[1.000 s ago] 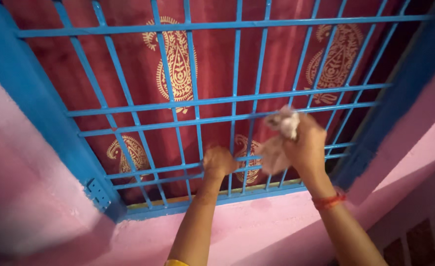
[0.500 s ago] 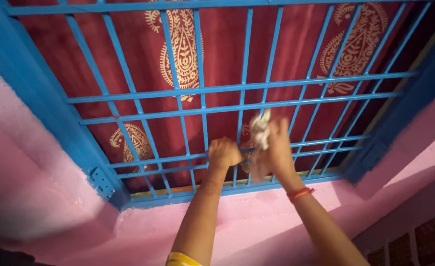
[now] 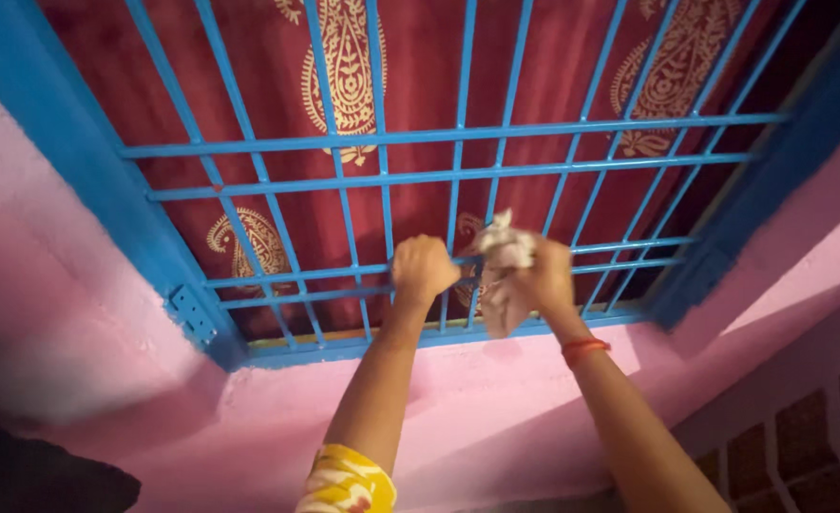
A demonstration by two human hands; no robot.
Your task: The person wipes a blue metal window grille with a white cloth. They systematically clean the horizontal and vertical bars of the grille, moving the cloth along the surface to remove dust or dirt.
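Since the earlier frame the right hand [image 3: 545,277] has come in along the lower rails toward the left hand, and the rag with it; the view has tipped so more pink wall shows below.

Landmark: the blue window grille [image 3: 420,176].
- Left hand [image 3: 423,269]: fist wrapped around a vertical bar of the grille, just above its lowest pair of rails. Grip pressed tight on the bar, likely as a brace for the body while the other arm works.
- Right hand: just beside the left, at the same height on the grille. Grip pinches a crumpled pale rag [image 3: 502,271], bunched so that a wad faces the bars and a loose tail hangs down toward the bottom rail. The rag lies against the bars between the two hands.
- Orange band [image 3: 584,350] on the right wrist, below the grille's bottom edge.
- Yellow patterned sleeve [image 3: 347,483] on the left arm, well below the grille.
- Behind the grille: dark red curtain [image 3: 420,85] with gold paisley figures, drawn across the opening.
- Around the grille: blue frame [image 3: 106,190], set in a pink wall [image 3: 496,418].
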